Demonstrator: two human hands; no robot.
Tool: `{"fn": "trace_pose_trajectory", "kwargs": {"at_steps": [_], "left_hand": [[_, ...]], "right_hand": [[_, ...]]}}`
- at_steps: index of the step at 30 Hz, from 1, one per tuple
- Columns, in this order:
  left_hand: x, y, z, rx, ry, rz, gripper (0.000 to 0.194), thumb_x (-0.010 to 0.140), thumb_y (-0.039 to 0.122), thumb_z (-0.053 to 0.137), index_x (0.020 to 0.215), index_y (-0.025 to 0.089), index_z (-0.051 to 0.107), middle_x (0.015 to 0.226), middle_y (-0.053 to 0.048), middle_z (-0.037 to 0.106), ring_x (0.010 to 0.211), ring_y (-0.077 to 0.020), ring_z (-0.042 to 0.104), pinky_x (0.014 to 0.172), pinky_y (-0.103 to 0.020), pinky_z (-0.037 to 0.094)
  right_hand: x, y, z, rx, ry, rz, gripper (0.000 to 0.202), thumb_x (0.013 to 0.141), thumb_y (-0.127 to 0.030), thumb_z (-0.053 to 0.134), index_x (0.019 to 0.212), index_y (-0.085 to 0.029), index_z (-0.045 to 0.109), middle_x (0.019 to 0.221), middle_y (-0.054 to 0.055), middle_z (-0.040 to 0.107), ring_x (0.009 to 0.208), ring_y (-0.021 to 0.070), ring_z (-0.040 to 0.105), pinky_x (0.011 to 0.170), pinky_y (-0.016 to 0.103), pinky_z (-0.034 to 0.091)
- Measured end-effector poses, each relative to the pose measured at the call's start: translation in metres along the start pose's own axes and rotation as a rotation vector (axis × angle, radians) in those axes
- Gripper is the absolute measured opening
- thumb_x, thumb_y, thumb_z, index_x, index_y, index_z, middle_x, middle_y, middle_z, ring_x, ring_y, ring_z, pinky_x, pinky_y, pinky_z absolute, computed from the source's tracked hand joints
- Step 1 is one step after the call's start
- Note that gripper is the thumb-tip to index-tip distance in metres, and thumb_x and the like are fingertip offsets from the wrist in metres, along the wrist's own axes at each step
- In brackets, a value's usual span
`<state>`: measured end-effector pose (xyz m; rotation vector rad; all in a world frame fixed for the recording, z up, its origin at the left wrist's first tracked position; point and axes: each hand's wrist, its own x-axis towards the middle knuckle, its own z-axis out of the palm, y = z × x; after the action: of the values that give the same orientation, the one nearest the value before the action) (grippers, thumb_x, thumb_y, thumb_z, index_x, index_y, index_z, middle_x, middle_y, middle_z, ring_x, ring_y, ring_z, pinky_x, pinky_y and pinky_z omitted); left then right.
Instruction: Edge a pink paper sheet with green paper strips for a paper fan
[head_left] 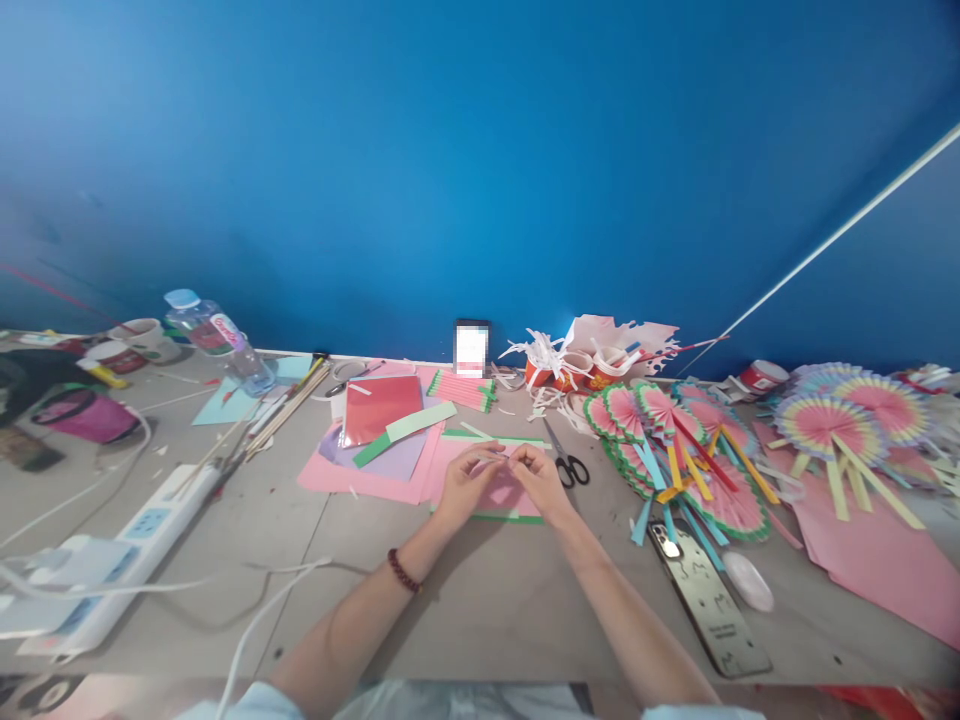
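A pink sheet of paper (444, 478) with green strips along its far and near edges lies flat on the table in front of me. Over it, my left hand (471, 482) and my right hand (536, 478) come close together, fingers bent and tips pinched. Whatever is between the fingertips is too small to make out; a thin whitish sliver shows near the left fingers. Black-handled scissors (572, 470) rest just right of my right hand. Close to my left hand are a light green strip (421, 422) and a red packet (381, 410).
Folded pink-green paper (461, 390) lies behind my hands. Paper fans (667, 410) and a phone (709, 600) are at right. A power strip (142, 545), wooden sticks (289, 410) and a tilted water bottle (221, 340) occupy the left. A blue wall (450, 180) closes the back.
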<state>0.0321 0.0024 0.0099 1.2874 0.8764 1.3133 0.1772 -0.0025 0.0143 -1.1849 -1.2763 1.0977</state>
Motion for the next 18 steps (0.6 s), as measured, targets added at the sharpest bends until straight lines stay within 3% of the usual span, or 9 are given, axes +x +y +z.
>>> {"fn": "trace_pose_trajectory", "kwargs": {"at_steps": [6,12,18], "left_hand": [[0.002,0.004,0.001,-0.043,-0.004,0.006,0.01,0.071,0.03,0.069,0.071,0.02,0.07,0.097,-0.009,0.069,0.115,-0.0261,0.053,0.101,-0.044,0.037],[-0.001,0.017,0.004,-0.173,-0.1,-0.091,0.014,0.069,0.031,0.073,0.067,0.018,0.069,0.118,-0.01,0.062,0.115,-0.0272,0.053,0.1,-0.043,0.039],[-0.001,0.001,0.004,-0.262,0.025,-0.368,0.032,0.061,0.042,0.078,0.075,0.015,0.069,0.078,-0.008,0.071,0.083,-0.0224,0.066,0.085,-0.04,0.049]], "right_hand": [[-0.001,0.001,0.006,0.106,0.063,0.038,0.009,0.064,-0.025,0.06,0.06,-0.019,0.055,0.055,-0.005,0.047,0.055,0.0107,0.041,0.056,0.025,0.034],[0.013,0.005,-0.015,0.297,0.33,0.065,0.021,0.065,-0.033,0.061,0.055,-0.02,0.048,0.05,-0.007,0.039,0.051,0.0095,0.036,0.054,0.024,0.032],[0.018,0.004,-0.028,0.289,0.371,0.04,0.029,0.064,-0.041,0.069,0.063,-0.02,0.05,0.053,-0.007,0.043,0.051,0.0089,0.036,0.051,0.024,0.029]]}}
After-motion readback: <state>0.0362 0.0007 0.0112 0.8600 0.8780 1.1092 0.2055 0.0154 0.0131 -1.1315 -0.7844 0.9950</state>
